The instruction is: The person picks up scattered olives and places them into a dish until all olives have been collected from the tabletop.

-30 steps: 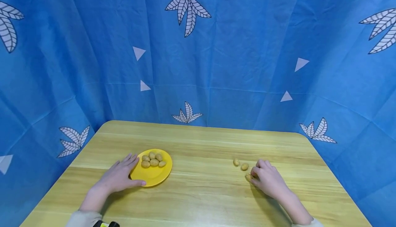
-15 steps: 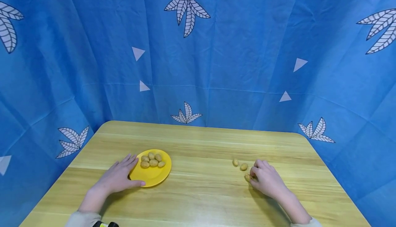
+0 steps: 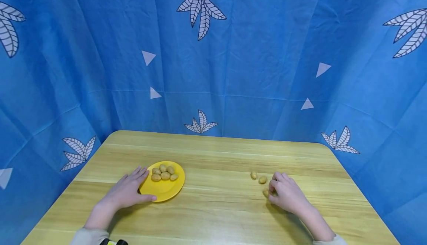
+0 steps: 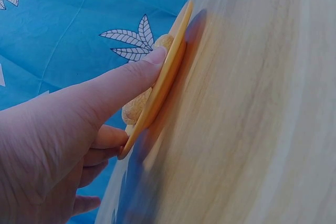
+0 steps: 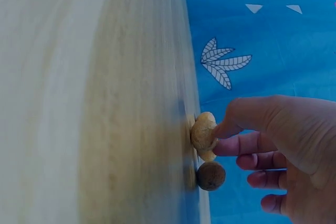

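Observation:
On the left of the table lies a yellow plate (image 3: 163, 193) with several small potatoes (image 3: 165, 175) grouped on it. My left hand (image 3: 128, 191) rests at the plate's left side, fingers and thumb spread straight along the rim. In the left wrist view the thumb (image 4: 126, 82) lies over the rim. At the right, my right hand (image 3: 288, 195) pinches a small potato (image 5: 203, 131) low at the tabletop with thumb and index finger; the other fingers are bent, touching nothing. A darker, shaded potato (image 5: 211, 176) sits right beside it, under the hand.
Two more small potatoes, one (image 3: 253, 175) and another (image 3: 262, 179), lie on the wooden table (image 3: 213, 208) just beyond the right fingertips. A blue curtain (image 3: 253, 52) with leaf prints hangs along the table's back and sides.
The right hand and the potato at its fingertips have shifted very slightly left. My left hand and the plate stay where they were.

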